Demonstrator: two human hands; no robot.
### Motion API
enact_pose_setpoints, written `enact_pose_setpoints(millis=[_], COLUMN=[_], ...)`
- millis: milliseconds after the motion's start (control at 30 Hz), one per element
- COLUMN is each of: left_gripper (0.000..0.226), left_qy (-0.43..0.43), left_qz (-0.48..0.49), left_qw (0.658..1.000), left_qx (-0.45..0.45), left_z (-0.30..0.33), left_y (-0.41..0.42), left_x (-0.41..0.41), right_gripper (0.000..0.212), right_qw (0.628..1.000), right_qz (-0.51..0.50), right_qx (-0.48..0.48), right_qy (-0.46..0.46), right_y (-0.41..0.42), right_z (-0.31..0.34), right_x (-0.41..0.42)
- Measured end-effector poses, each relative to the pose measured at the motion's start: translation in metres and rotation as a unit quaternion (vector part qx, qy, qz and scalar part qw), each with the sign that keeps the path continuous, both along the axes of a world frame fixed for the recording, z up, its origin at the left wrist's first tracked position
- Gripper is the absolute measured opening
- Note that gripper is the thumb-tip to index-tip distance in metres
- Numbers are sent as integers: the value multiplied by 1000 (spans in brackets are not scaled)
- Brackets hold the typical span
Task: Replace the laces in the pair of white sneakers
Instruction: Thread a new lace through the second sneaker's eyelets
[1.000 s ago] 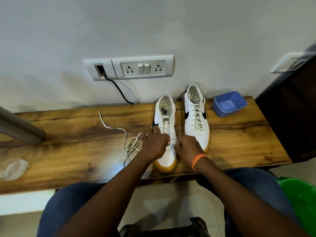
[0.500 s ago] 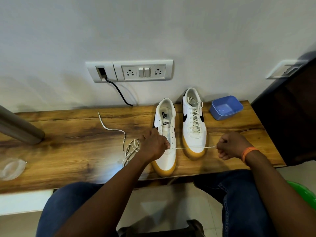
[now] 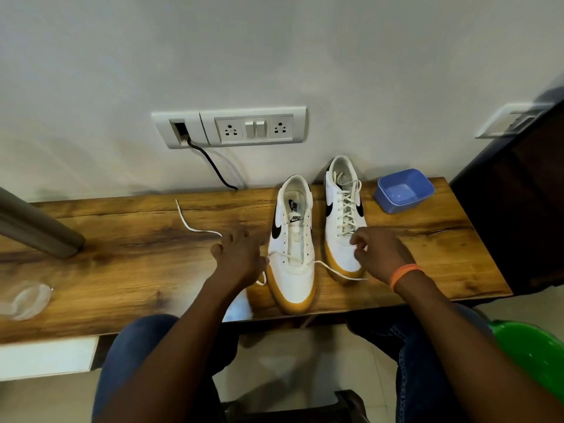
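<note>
Both hands, left [image 3: 236, 257] & right [image 3: 378, 254], loosely open by the white lace [image 3: 332, 270] across the near white gum-soled sneaker [image 3: 293, 248]; even both ends before threading.

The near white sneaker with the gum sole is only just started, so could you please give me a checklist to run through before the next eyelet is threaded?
1. White lace crosses the lowest eyelets of the near white gum-soled sneaker: ok.
2. Both lace ends within reach: ok; one trails right toward the right hand, the other runs by the left hand.
3. Either of the hands gripping a lace end: cannot tell; fingers are loosely curled.
4. Upper eyelets clear: ok, none threaded.
5. Sneaker steady on the wooden shelf: not ok; its toe overhangs the front edge.
6. Far white sneaker laced: ok.
</note>
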State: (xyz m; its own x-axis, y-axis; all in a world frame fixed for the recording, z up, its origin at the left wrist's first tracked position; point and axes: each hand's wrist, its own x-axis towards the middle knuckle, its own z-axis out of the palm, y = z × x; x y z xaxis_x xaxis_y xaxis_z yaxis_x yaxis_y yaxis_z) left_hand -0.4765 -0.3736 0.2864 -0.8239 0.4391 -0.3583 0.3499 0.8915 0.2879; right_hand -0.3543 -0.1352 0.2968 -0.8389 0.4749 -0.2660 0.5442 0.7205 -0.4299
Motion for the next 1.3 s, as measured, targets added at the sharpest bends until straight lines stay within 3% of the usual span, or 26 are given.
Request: enact_pose_setpoints(millis=[67,167,267,367,533,733,833,933,1033,1100,1200,1300], left_gripper=[39,35,40,56,47,55,59,60,63,61,59,56], left_qy=[35,21,36,78,85,65,47,41,32,32,40,39], left_qz=[-14,-91,-188,-194,-210,-219,-215,-204,-204,-208,-205,-204], left_qw=[999,994,981,976,970,970,972,975,976,975,976,977], left_qx=[16,55,-22,-59,-91,-83,-78,-75,-74,-74,-65,-58], left_z=[-1,-3,-11,-21,-15,-14,-14,-15,-14,-13,-12,-12], left_y=[-3,7,24,36,42,38,35,36,37,38,39,38], left_x=[10,36,72,84,80,81,80,80,80,80,80,80], right_gripper=[7,21,17,13,14,14,26,24,23,18,20,19], right_qw=[998,997,997,998,995,997,1000,992,982,988,1000,993], right_qz=[40,60,63,47,51,57,14,-90,-169,-130,4,96], right_qx=[-47,-48,-34,-35,-86,-44,9,86,89,79,9,-47], right_qy=[-3,-14,2,14,4,-8,-12,-21,-16,-15,10,-46], right_y=[-23,-49,-61,-60,-57,-45,-2,52,72,61,19,-32], right_z=[-5,-17,-26,-34,-37,-31,-19,-6,0,-2,-7,-20], right_x=[-9,-21,-28,-31,-31,-29,-24,-5,10,5,-13,-26])
